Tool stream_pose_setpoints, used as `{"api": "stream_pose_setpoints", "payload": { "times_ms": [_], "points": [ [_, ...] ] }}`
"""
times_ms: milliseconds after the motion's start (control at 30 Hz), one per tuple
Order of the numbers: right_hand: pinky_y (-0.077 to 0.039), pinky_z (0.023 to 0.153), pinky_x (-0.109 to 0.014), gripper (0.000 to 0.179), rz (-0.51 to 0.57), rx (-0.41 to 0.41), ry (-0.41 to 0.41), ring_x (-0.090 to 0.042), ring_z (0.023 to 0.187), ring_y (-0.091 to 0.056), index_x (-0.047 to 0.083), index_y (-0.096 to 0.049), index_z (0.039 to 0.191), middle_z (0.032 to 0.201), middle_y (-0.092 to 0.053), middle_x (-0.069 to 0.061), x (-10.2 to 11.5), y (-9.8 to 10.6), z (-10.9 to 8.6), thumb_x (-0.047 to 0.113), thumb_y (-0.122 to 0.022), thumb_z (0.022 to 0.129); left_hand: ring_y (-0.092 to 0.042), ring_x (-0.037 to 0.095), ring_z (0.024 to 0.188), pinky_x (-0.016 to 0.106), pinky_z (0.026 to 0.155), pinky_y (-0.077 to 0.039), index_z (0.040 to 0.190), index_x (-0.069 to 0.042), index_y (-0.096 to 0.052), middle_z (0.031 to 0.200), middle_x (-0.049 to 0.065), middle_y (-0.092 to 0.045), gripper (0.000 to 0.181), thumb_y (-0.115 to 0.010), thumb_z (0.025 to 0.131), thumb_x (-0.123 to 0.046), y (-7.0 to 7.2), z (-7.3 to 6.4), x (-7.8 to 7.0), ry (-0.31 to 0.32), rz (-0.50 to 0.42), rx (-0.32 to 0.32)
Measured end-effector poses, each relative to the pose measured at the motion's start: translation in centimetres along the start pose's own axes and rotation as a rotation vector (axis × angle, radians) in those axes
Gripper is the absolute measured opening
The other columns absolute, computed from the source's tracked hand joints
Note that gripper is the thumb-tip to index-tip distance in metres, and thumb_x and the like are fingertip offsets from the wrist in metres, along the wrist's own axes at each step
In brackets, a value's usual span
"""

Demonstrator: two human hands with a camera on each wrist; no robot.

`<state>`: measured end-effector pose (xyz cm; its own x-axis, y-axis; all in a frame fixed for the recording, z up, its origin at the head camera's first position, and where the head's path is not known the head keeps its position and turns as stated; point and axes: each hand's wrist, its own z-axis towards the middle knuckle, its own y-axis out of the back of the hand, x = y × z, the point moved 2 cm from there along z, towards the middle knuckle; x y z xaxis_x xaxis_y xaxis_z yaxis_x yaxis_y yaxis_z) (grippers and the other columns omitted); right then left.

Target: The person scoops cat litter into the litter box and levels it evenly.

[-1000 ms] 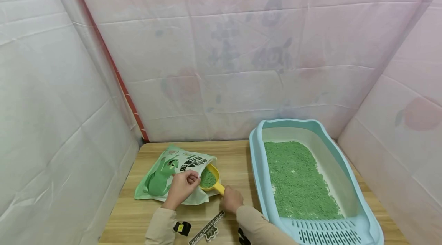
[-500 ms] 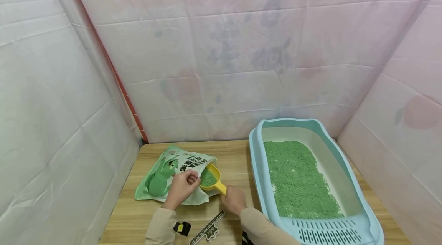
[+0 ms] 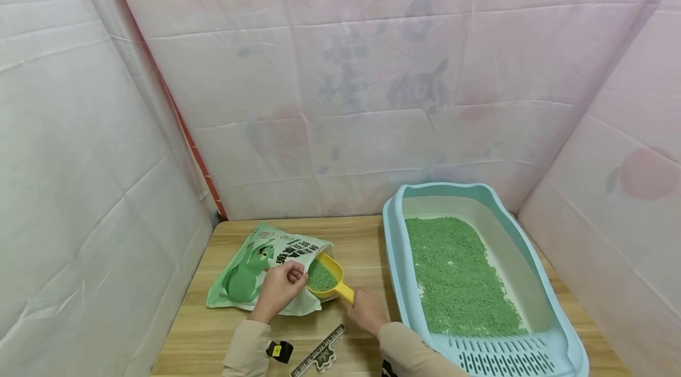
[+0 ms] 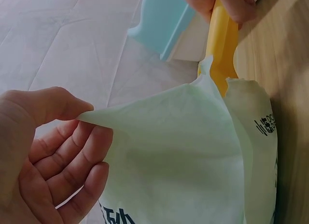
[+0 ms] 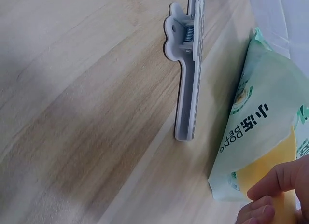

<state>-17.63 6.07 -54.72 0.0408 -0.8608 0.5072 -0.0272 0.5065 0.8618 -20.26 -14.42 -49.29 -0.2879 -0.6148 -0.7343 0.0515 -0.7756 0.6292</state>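
A green and white litter bag [image 3: 247, 276] lies on the table with its mouth facing right. My left hand [image 3: 280, 288] pinches the upper edge of that mouth between thumb and fingers; the left wrist view shows the bag's edge [image 4: 159, 108] lifted and stretched. My right hand [image 3: 367, 309] grips the handle of a yellow scoop [image 3: 344, 292], whose bowl sits in the bag's opening, heaped with green pellets [image 3: 321, 277]. The front of the bowl is hidden inside the bag. In the right wrist view the yellow scoop [image 5: 265, 166] shows beside the bag's lower side.
On the right stands a light blue litter box [image 3: 392, 259] with green pellets [image 3: 460, 273] spread over its floor and a slotted front step. A long bag clip [image 3: 321, 353] lies on the wooden table [image 3: 362, 241] between my forearms. Sheeting walls surround the table.
My right hand has drawn the scoop slightly right and toward me, so more of its bowl shows outside the bag. The left hand keeps its pinch on the bag's edge.
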Motion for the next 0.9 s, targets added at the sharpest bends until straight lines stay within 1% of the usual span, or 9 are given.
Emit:
{"api": "stream_pose_setpoints", "payload": {
  "times_ms": [167,300,433,533,700,833,900],
  "points": [
    [-0.027,0.044,-0.023,0.03,-0.004,-0.001,0.026,-0.012,0.049,-0.036,0.01,-0.051,0.064,0.055,-0.042,0.001,-0.1,0.3,0.1,0.023,-0.071,0.083,-0.056,-0.001,0.063,0.016,0.061,-0.05,0.084,-0.008,-0.068,0.072,0.001,-0.067,0.004,-0.071,0.082,-0.007,0.0,0.1,0.0,-0.009,0.01,-0.004],
    [-0.028,0.044,-0.024,0.03,-0.057,0.019,0.037,-0.012,0.049,-0.037,0.009,-0.055,0.066,0.055,-0.043,0.001,-0.2,0.9,0.1,0.026,-0.072,0.082,-0.056,-0.001,0.063,0.016,0.061,-0.049,0.084,-0.007,-0.068,0.072,0.001,-0.067,0.004,-0.072,0.082,-0.007,0.0,0.1,0.0,-0.008,0.006,-0.001],
    [-0.031,0.044,-0.024,0.024,-0.104,0.052,0.052,-0.012,0.049,-0.039,0.007,-0.059,0.071,0.056,-0.047,0.001,-0.2,2.0,-0.1,0.024,-0.072,0.081,-0.056,-0.001,0.063,0.016,0.061,-0.049,0.084,-0.007,-0.068,0.073,0.001,-0.067,0.004,-0.071,0.082,-0.007,0.0,0.1,0.0,-0.001,-0.003,0.002],
    [-0.033,0.045,-0.025,0.017,-0.109,0.061,0.074,-0.012,0.049,-0.039,0.007,-0.059,0.07,0.056,-0.048,0.001,-0.1,2.8,-0.4,0.018,-0.07,0.078,-0.056,-0.001,0.064,0.017,0.061,-0.049,0.085,-0.007,-0.068,0.073,0.001,-0.067,0.004,-0.071,0.082,-0.007,0.0,0.1,0.1,0.005,-0.01,0.003],
    [-0.032,0.045,-0.025,0.014,-0.094,0.055,0.1,-0.012,0.05,-0.039,0.009,-0.057,0.069,0.056,-0.047,0.001,-0.3,3.8,-0.9,0.015,-0.068,0.076,-0.055,-0.001,0.064,0.017,0.061,-0.049,0.085,-0.007,-0.068,0.074,0.002,-0.067,0.004,-0.071,0.082,-0.007,0.0,0.0,0.1,0.016,-0.02,-0.002],
    [-0.032,0.046,-0.024,0.013,-0.087,0.053,0.097,-0.011,0.05,-0.039,0.01,-0.057,0.069,0.057,-0.047,0.002,-0.5,4.5,-1.2,0.015,-0.068,0.074,-0.055,0.0,0.064,0.017,0.061,-0.049,0.084,-0.007,-0.068,0.074,0.002,-0.067,0.004,-0.071,0.082,-0.006,0.0,0.0,0.2,0.018,-0.035,-0.013],
    [-0.032,0.046,-0.024,0.014,-0.088,0.054,0.094,-0.011,0.05,-0.038,0.01,-0.056,0.066,0.056,-0.046,0.002,-0.6,4.8,-1.4,0.014,-0.067,0.073,-0.056,0.0,0.063,0.017,0.061,-0.05,0.084,-0.007,-0.068,0.074,0.003,-0.067,0.004,-0.071,0.082,-0.005,-0.1,0.0,0.2,0.016,-0.04,-0.02]
  ]
}}
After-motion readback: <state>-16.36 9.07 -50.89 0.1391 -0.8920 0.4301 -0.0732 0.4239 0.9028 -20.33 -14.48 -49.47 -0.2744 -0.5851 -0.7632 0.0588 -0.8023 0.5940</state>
